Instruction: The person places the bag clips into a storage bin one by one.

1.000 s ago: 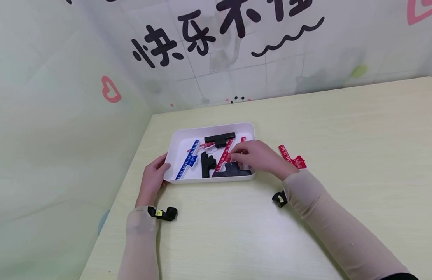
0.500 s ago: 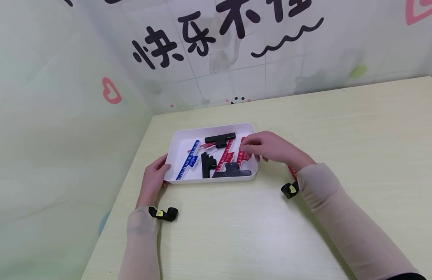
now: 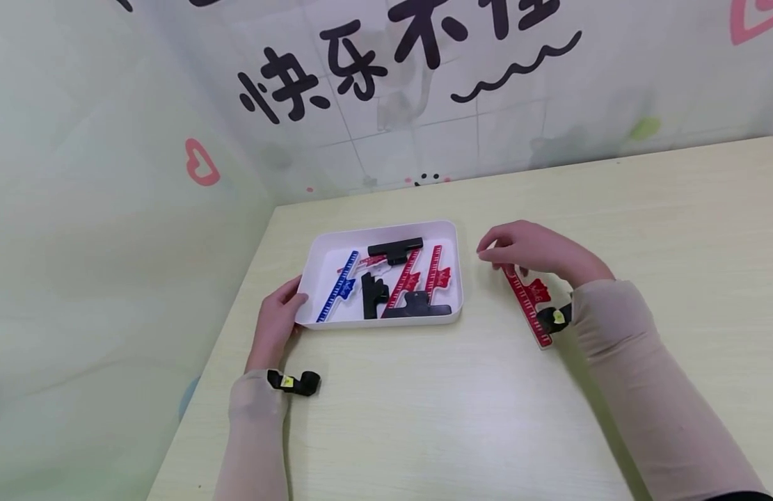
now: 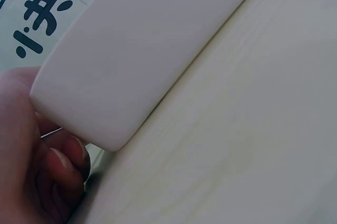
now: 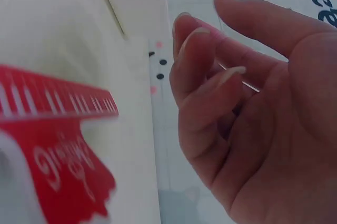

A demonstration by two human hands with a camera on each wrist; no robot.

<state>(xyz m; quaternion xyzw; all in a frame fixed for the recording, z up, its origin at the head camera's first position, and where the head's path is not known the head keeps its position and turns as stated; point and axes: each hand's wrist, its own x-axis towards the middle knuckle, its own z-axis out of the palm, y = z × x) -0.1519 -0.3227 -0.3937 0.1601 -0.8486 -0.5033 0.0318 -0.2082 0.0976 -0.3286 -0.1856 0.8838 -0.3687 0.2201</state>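
My left hand (image 3: pixel 275 320) grips the left end of a white tray (image 3: pixel 348 324), thumb at the rim; the left wrist view shows its fingers (image 4: pixel 71 158) curled below the tray's corner. Away from the tray, my right hand (image 3: pixel 539 252) hovers over the far end of a red ruler-edged clip (image 3: pixel 525 300) lying on the table. Nothing is between the right thumb and fingertips, which stand apart in the right wrist view, with the red clip (image 5: pixel 63 171) beside them. Inside the tray lie a blue clip (image 3: pixel 336 289), red clips (image 3: pixel 435 268) and black clips (image 3: pixel 395 248).
The pale wooden table (image 3: pixel 386 417) extends to the right and toward me. Behind it stands a wall covering (image 3: pixel 511 132) with black writing; another covered wall (image 3: pixel 110 278) borders the left side. Each wrist carries a small black camera (image 3: pixel 295 383).
My right hand has moved right, out of the tray to above the loose red clip. A red clip stays in the tray's right part. The left hand keeps its grip.
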